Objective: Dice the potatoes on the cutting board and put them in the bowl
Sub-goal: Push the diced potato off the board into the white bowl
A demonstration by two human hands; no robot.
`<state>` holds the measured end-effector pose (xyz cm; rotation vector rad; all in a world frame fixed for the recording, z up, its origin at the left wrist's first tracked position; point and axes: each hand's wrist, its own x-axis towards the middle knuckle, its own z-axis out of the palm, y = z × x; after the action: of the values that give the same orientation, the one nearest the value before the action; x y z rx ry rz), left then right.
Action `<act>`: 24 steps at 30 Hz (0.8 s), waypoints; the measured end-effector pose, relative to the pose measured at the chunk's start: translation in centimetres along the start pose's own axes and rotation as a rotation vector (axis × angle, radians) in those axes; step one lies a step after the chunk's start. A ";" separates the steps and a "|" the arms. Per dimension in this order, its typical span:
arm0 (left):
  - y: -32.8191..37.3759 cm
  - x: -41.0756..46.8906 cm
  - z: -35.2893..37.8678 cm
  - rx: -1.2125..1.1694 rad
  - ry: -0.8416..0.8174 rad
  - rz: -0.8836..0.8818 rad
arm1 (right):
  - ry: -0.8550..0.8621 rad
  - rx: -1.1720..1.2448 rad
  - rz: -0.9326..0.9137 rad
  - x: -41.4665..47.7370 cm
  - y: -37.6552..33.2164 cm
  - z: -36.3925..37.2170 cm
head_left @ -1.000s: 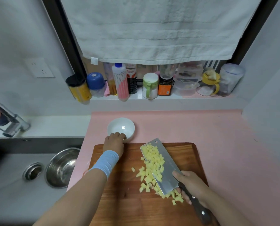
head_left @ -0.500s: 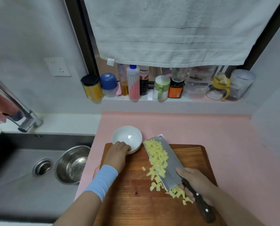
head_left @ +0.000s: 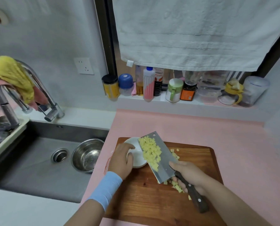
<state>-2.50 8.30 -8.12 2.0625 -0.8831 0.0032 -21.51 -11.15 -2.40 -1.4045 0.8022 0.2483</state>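
Hands: left hand (head_left: pixel 122 160) holds bowl (head_left: pixel 138 160), right hand (head_left: pixel 189 175) grips cleaver (head_left: pixel 166 168) heaped with dice (head_left: pixel 149 150); wooden board (head_left: pixel 152 201), pink counter (head_left: pixel 233 144).

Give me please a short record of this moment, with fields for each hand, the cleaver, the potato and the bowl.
left hand: grips the white bowl, tilted toward the blade
right hand: holds the cleaver by its handle
potato dice: heaped on the blade, at the bowl's rim
loose dice: some lie on the cutting board
bowl contents: hidden, cannot tell

Yellow potato dice (head_left: pixel 149 150) beside white bowl (head_left: pixel 138 161)
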 end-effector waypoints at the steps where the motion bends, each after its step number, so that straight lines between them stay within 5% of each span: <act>1: 0.8 0.8 -0.1 -0.016 0.002 0.057 | 0.001 -0.003 0.006 0.1 -0.2 0.3; 7: 3.2 3.8 2.2 0.418 -0.517 0.290 | 0.032 -0.085 0.060 0.9 -1.9 2.0; 24: -3.5 4.7 1.8 0.189 -0.402 0.024 | 0.077 -0.258 0.111 2.2 -4.0 1.9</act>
<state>2.50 5.51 -10.28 2.2699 -1.1886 -0.3377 -16.89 -10.80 -0.80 -1.6212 0.9381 0.3965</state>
